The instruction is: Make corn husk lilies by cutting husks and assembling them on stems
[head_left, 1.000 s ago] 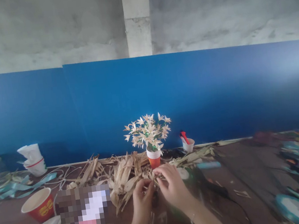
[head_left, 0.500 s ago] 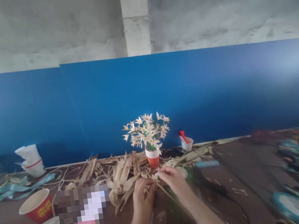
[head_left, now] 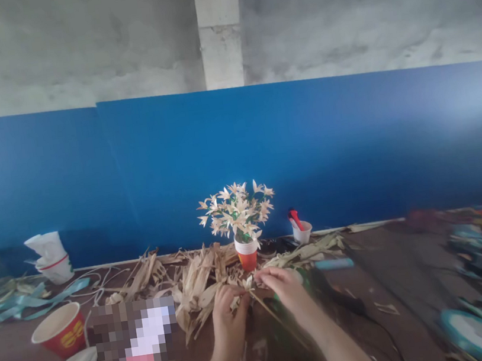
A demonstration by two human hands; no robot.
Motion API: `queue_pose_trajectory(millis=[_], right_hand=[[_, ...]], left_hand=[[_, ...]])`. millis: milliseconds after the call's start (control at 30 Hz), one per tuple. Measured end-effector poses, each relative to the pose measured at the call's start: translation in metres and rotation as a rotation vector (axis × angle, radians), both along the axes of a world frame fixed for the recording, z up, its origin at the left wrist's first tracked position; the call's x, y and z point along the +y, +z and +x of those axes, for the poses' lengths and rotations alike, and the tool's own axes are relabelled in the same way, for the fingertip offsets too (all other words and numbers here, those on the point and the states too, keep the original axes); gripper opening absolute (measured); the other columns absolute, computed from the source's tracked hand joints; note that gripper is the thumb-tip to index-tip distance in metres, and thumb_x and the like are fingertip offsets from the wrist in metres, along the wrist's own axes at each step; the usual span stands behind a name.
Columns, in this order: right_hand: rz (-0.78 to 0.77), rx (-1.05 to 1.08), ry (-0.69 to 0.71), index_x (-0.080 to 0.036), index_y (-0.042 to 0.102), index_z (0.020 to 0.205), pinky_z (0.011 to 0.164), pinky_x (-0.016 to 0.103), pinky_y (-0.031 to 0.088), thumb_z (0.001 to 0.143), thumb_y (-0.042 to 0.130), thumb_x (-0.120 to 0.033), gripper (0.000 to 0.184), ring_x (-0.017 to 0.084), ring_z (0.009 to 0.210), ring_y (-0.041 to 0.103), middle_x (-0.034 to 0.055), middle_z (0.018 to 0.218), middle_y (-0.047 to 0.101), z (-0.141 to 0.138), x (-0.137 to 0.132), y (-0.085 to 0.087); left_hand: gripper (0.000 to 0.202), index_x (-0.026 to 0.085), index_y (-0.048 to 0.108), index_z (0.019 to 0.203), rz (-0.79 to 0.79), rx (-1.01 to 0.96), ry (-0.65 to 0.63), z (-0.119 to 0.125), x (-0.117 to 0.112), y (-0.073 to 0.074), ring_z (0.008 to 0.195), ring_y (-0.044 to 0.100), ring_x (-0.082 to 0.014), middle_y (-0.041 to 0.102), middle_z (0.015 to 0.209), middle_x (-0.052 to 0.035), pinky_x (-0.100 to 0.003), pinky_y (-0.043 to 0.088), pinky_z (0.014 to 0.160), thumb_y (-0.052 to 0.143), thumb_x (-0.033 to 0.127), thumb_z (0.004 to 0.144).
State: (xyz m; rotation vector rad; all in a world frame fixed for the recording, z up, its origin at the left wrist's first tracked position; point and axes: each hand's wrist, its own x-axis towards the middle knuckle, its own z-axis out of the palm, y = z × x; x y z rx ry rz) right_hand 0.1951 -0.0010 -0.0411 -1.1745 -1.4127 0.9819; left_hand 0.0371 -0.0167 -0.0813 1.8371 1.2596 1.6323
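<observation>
My left hand [head_left: 227, 311] pinches a small cream husk flower [head_left: 248, 283] near its base, between thumb and forefinger. From the flower a thin pale stick [head_left: 274, 312] slants down to the right, beneath my right wrist. Just right of the petals is my right hand [head_left: 287, 293], its thumb and forefinger pressed together; whatever lies between them is too small to make out. Behind both hands stands a red and white paper cup [head_left: 247, 259] with a bunch of similar cream flowers [head_left: 238, 208] on green stems.
Dry corn husks [head_left: 198, 279] lie heaped behind my left hand. Leftward are a red paper bowl [head_left: 60, 331] and white cups [head_left: 55, 269]. To the right sit a small cup with a red-handled tool [head_left: 302, 233], a dark corded tool [head_left: 345, 300] and a teal ribbon roll [head_left: 478, 333].
My right fingertips have drawn slightly away from the flower, to the right. The left hand stays nearly in place with the flower, whose petals now show more clearly.
</observation>
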Motion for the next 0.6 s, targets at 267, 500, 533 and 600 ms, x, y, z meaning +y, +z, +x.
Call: queue_pose_trajectory(millis=[267,500,533,600], right_hand=[[0.041,-0.906,-0.108,-0.018,0.070,0.062,0.063,0.030,0.046,0.070,0.056,-0.009,0.019,0.025,0.070,0.068,0.0103,0.068,0.073,0.002,0.002,-0.026],[-0.019,-1.044,-0.115,-0.021,0.070,0.067,0.057,0.028,0.042,0.068,0.061,-0.015,0.011,0.024,0.069,0.068,0.0098,0.070,0.073,-0.009,0.004,-0.029],[-0.029,-1.059,-0.110,-0.021,0.070,0.065,0.057,0.028,0.042,0.067,0.063,-0.017,0.009,0.025,0.068,0.068,0.0097,0.069,0.073,-0.009,0.006,-0.028],[-0.048,-1.090,-0.098,-0.022,0.070,0.063,0.054,0.028,0.042,0.061,0.069,-0.022,0.002,0.026,0.066,0.068,0.0099,0.067,0.073,-0.010,0.011,-0.026]], left_hand=[[0.016,0.020,0.065,0.073,0.037,-0.025,0.114,-0.006,0.006,-0.004,0.083,0.060,-0.0221,0.067,0.081,-0.0055,-0.034,0.046,0.077,0.057,0.030,0.082],[0.020,0.019,0.066,0.074,0.009,-0.076,0.140,-0.008,0.010,-0.009,0.078,0.060,-0.0217,0.067,0.079,-0.0066,-0.034,0.048,0.073,0.059,0.036,0.081],[0.020,0.019,0.066,0.074,0.007,-0.075,0.142,-0.008,0.010,-0.009,0.078,0.060,-0.0218,0.067,0.079,-0.0067,-0.034,0.048,0.073,0.058,0.036,0.081],[0.020,0.019,0.066,0.074,0.007,-0.068,0.145,-0.008,0.010,-0.008,0.079,0.060,-0.0221,0.067,0.080,-0.0068,-0.034,0.048,0.073,0.058,0.036,0.081]])
